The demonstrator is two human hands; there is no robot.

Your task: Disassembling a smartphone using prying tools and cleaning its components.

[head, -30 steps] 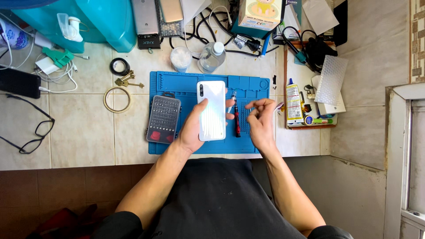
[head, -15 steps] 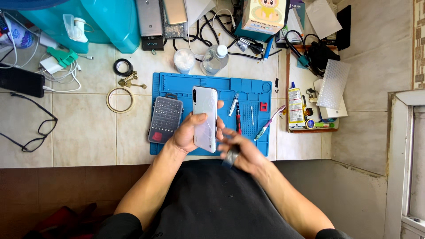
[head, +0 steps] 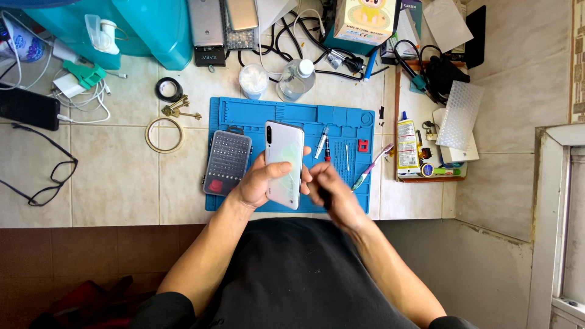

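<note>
Over the blue mat (head: 244,116), left hand (head: 259,183) clasping white phone (head: 285,163) — right hand (head: 332,192) blurred beside it, grip unclear

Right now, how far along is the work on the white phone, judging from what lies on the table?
The white phone looks closed, its back cover on and camera side up. The left hand holds it above the blue mat; the right hand is blurred beside its lower edge, so any tool in it cannot be told. The bit case, a toothbrush and small tools still lie out on the mat, not put away.
</note>
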